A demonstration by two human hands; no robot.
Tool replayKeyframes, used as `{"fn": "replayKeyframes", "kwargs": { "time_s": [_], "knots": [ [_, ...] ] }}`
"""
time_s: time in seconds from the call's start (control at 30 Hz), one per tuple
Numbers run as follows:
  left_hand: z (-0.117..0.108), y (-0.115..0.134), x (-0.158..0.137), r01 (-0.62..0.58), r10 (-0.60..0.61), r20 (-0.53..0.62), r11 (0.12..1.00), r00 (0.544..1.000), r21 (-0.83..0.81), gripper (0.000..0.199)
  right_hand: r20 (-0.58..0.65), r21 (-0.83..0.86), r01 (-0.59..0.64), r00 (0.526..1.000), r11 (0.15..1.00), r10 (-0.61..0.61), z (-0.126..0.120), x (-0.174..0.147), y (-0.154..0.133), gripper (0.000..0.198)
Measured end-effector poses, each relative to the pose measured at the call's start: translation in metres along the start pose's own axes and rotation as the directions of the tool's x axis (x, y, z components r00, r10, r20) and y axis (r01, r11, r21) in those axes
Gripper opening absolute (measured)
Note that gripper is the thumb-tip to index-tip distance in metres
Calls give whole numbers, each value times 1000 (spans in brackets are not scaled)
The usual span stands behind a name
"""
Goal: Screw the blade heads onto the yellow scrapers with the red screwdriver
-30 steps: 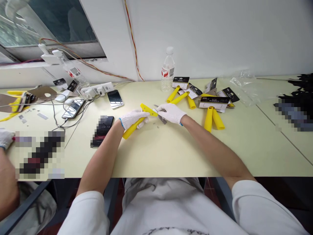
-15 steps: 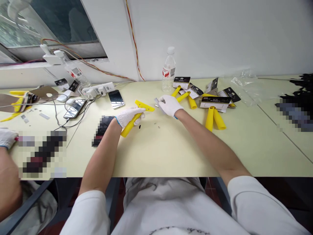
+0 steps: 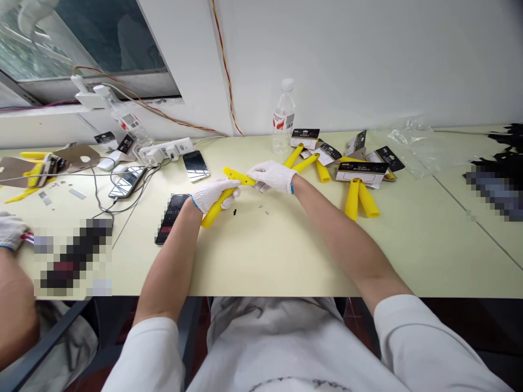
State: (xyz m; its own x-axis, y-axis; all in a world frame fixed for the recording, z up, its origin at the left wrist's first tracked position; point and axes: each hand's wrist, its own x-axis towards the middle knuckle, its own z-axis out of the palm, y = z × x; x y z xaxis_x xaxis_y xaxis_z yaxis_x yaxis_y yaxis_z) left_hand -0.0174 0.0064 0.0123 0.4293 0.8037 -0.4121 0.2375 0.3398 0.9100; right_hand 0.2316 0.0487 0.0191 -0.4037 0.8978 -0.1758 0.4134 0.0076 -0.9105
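My left hand (image 3: pixel 214 195), in a white knitted glove, is closed around the handle of a yellow scraper (image 3: pixel 213 215). The scraper's wide head, with small holes in it, points up and to the right. At the right end of that head, my gloved right hand (image 3: pixel 272 177) pinches a thin grey metal blade, now mostly hidden by the fingers and the head. Whether the blade sits inside the head I cannot tell. Below the hands, a small black piece (image 3: pixel 235 212) and tiny clear bits (image 3: pixel 266 213) lie on the table (image 3: pixel 261 261).
Yellow scrapers with black-and-white cards (image 3: pixel 362 172) lie to the right, near a plastic bottle (image 3: pixel 283 117). Phones (image 3: pixel 195 165), cables and a power strip (image 3: pixel 171 149) occupy the left. Another person's gloved hand (image 3: pixel 11 231) is at the far left. Clear plastic bags (image 3: pixel 417 147) lie at the back right.
My right hand has moved left with the metal blade, from a gap beside the scraper to its head. My left hand keeps its grip on the handle, almost unmoved.
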Motion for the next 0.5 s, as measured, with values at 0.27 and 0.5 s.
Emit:
{"fn": "replayKeyframes", "kwargs": {
  "time_s": [0.27, 0.5],
  "knots": [
    [10, 7, -6, -11, 13, -12, 996, 1000, 90, 40, 6, -20, -47, 999, 999, 47, -4, -21, 4, 45],
    [0, 3, -1, -22, 26, -33, 995, 999, 93, 44, -96, -126, -40, 995, 991, 27, -4, -15, 6, 45]
  ]
}}
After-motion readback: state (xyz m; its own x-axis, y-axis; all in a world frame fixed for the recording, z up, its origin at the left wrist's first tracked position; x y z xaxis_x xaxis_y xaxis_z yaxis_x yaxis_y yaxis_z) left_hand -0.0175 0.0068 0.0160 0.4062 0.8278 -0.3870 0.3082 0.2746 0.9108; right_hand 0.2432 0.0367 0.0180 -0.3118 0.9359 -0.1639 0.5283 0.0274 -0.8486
